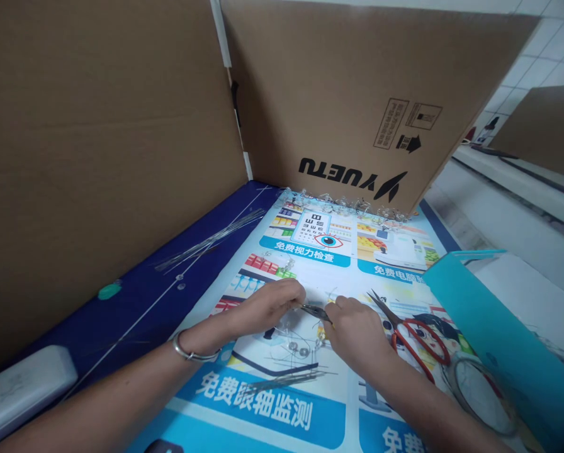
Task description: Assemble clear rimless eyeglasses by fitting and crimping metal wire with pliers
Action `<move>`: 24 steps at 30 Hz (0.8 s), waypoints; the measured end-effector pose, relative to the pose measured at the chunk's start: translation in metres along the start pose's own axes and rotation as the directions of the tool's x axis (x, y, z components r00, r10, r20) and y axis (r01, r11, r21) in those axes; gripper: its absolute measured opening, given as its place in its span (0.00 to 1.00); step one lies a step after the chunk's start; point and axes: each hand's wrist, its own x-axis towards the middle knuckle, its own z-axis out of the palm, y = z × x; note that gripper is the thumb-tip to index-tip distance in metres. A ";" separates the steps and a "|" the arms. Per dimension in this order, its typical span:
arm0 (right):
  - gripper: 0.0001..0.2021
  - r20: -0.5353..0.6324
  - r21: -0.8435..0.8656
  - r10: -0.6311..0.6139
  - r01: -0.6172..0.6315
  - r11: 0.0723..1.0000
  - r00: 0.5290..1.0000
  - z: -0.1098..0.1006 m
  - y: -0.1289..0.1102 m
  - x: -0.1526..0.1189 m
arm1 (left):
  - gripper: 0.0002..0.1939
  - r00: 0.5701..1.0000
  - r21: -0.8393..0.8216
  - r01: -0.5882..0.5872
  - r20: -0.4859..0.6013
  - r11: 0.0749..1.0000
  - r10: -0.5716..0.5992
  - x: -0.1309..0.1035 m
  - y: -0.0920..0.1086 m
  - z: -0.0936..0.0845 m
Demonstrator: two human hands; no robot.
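My right hand (357,330) is closed around the handles of small pliers (316,311), whose dark jaws point left. The jaw tips meet the fingertips of my left hand (279,302), which are pinched together; what they hold is too small to make out. Under the hands hang or lie thin wires with clear round beads (298,349). A bundle of short straight wires (286,380) rests on the printed poster (329,402) below them. Right of my right hand lie open scissors (418,340) with red handles.
Cardboard panels (320,94) stand at the back and left, with small wire pieces (357,204) along their foot. Long wires (211,242) lie on the blue surface, near a green piece (109,290). A white case (24,393), a tape roll (483,393) and a teal box (503,333) flank the arms.
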 end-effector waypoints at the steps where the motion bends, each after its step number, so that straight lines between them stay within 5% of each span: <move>1: 0.03 0.002 0.005 0.003 -0.003 1.000 1.000 0.000 0.000 0.000 | 0.08 1.000 0.002 0.007 -0.003 1.000 -0.007 0.000 0.000 0.000; 24: 0.04 0.009 -0.016 -0.017 0.017 1.000 1.000 0.005 0.000 0.001 | 0.06 0.995 0.056 0.096 -0.010 0.994 -0.095 -0.001 0.002 0.002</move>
